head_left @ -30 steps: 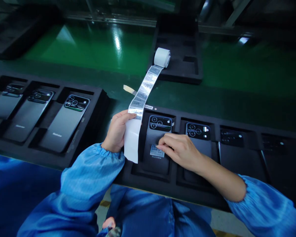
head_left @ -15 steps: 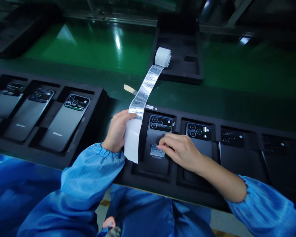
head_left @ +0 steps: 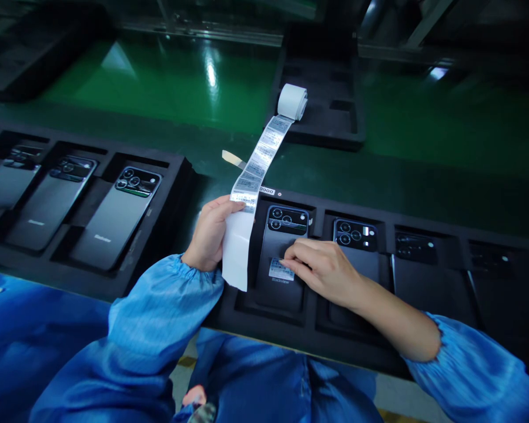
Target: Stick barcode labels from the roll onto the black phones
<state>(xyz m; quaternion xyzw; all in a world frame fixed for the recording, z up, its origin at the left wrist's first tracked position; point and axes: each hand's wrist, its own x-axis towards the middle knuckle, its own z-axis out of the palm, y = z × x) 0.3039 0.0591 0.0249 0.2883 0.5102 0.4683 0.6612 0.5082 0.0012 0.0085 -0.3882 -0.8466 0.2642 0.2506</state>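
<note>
In the middle of the frame, the left hand (head_left: 209, 235) holds a strip of labels (head_left: 255, 170) upright; its fingers are pinching the white backing paper (head_left: 235, 255), which hangs down below the hand. The strip runs up and to the right to a small white roll (head_left: 292, 101) in the upper middle of the frame, and this roll rests on an empty black foam tray (head_left: 335, 126) on the green belt (head_left: 158, 94).

The right hand (head_left: 324, 270) lies just right of centre. Its fingers are pressed together and their tips touch a small white label (head_left: 279, 269) on the back of a dark smartphone (head_left: 282, 258). This phone lies with its camera side up in the leftmost pocket of a black foam tray (head_left: 423, 335) at the lower centre. A second phone (head_left: 355, 235) is in the next pocket to the right, partly under the right hand, and more phones follow toward the right edge, in shadow.

At the left of the frame, another black tray (head_left: 167, 217) holds three phones with the back up; the nearest one (head_left: 119, 220) shows its camera block clearly. Blue sleeves (head_left: 158, 317) cover both arms at the bottom of the frame.
</note>
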